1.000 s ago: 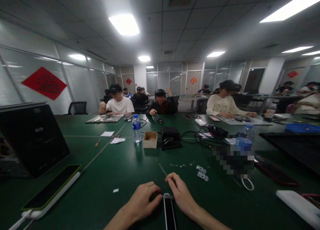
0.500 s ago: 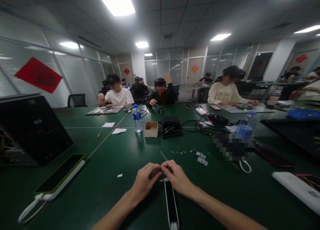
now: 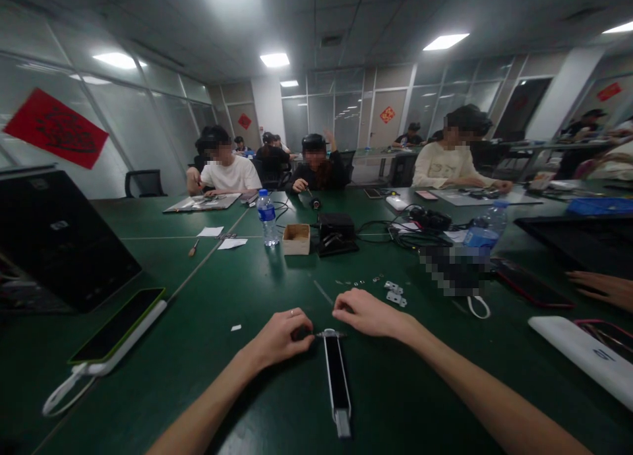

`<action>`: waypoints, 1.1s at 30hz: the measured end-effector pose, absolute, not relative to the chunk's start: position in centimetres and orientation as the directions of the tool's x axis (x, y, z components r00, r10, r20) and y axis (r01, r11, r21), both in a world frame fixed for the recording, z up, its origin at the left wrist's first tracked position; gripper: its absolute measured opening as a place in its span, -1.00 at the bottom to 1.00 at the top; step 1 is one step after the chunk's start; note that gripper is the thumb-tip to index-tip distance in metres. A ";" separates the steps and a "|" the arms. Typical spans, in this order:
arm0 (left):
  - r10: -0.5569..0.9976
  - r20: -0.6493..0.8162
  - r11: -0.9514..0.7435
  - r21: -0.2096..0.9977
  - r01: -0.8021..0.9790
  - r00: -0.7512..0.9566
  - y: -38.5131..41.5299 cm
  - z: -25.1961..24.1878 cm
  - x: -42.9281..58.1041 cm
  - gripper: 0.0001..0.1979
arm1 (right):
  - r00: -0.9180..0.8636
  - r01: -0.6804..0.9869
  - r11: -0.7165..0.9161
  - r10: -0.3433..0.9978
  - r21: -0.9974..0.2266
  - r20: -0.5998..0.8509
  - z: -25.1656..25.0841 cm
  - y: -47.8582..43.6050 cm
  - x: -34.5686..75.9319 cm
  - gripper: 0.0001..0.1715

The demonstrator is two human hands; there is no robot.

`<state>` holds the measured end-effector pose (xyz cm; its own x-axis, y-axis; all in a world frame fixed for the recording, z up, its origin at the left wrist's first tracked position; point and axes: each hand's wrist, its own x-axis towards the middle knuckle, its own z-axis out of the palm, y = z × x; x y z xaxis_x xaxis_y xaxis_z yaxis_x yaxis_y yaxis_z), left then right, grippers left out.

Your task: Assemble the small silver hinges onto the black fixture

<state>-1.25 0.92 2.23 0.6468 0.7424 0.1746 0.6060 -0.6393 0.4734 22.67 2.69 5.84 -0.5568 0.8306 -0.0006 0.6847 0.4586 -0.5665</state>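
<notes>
A long narrow device (image 3: 337, 376) with a black face and pale metal edges lies on the green table in front of me. A thin crosspiece (image 3: 331, 334) sits at its far end. My left hand (image 3: 285, 333) is closed, thumb and forefinger pinched beside the crosspiece's left end; what they hold is hidden. My right hand (image 3: 370, 312) is closed too, above and right of the device, fingertips together by a thin clear strip (image 3: 324, 291). Whatever it pinches is too small to tell. Small metal plates (image 3: 395, 293) and several tiny pieces (image 3: 362, 282) lie beyond it.
A small cardboard box (image 3: 297, 239), a water bottle (image 3: 268, 219) and a black box (image 3: 336, 233) stand ahead. Left lies a green-edged phone (image 3: 119, 324); right, a white power bank (image 3: 583, 356). Another person's hand (image 3: 603, 287) rests at far right. Co-workers sit opposite.
My hands, fingertips together before, have come apart: the right went outward and away from me, the left slightly back. The device shows more fully. Another person's hand has appeared at the right.
</notes>
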 end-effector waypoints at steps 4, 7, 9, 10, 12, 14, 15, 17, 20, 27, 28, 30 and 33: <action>0.749 0.127 -0.622 0.473 0.623 0.651 0.9 1.9 -1.0 -0.83 | -0.570 0.717 0.354 0.794 -0.600 -0.212 6.2 2.7 23.8 -0.76; 0.758 0.121 -0.609 0.483 0.630 0.640 1.0 1.7 -0.8 -0.83 | -0.583 0.715 0.328 0.767 -0.617 -0.268 6.2 2.5 23.9 -0.83; 0.767 0.111 -0.593 0.498 0.632 0.632 1.0 1.7 -0.8 -0.84 | -0.589 0.715 0.325 0.757 -0.619 -0.282 6.1 2.5 23.8 -0.86; 0.774 0.103 -0.581 0.510 0.635 0.625 1.1 1.7 -0.8 -0.84 | -0.594 0.710 0.327 0.754 -0.624 -0.281 6.0 2.5 23.8 -0.87; 0.787 0.080 -0.550 0.540 0.637 0.612 1.1 1.8 -0.8 -0.85 | -0.598 0.702 0.329 0.753 -0.632 -0.273 6.0 2.6 23.7 -0.88; 0.801 0.053 -0.513 0.573 0.639 0.596 1.1 1.9 -0.7 -0.85 | -0.598 0.704 0.329 0.753 -0.629 -0.275 6.0 2.6 23.7 -0.88; 0.808 0.039 -0.494 0.589 0.640 0.588 1.1 2.0 -0.6 -0.85 | -0.598 0.708 0.332 0.751 -0.624 -0.279 6.0 2.6 23.8 -0.88; 0.821 0.014 -0.457 0.615 0.643 0.571 1.1 2.1 -0.5 -0.84 | -0.602 0.714 0.344 0.746 -0.610 -0.285 6.0 2.6 23.8 -0.88; 0.833 -0.006 -0.422 0.640 0.642 0.553 0.9 2.3 -0.2 -0.84 | -0.613 0.724 0.380 0.737 -0.576 -0.284 6.0 2.6 23.6 -0.87; 0.838 -0.005 -0.417 0.638 0.647 0.546 0.7 2.3 0.2 -0.82 | -0.620 0.713 0.386 0.737 -0.585 -0.269 5.9 2.8 23.4 -0.87; 0.838 -0.005 -0.417 0.640 0.646 0.546 0.7 2.2 0.2 -0.82 | -0.618 0.711 0.378 0.738 -0.593 -0.272 6.0 2.8 23.5 -0.88; 0.838 -0.003 -0.418 0.642 0.643 0.546 0.7 2.2 0.2 -0.83 | -0.618 0.705 0.364 0.736 -0.608 -0.276 6.0 2.8 23.5 -0.88; 0.839 0.005 -0.421 0.640 0.643 0.544 0.7 2.1 0.3 -0.83 | -0.618 0.701 0.349 0.732 -0.622 -0.287 6.1 2.9 23.5 -0.90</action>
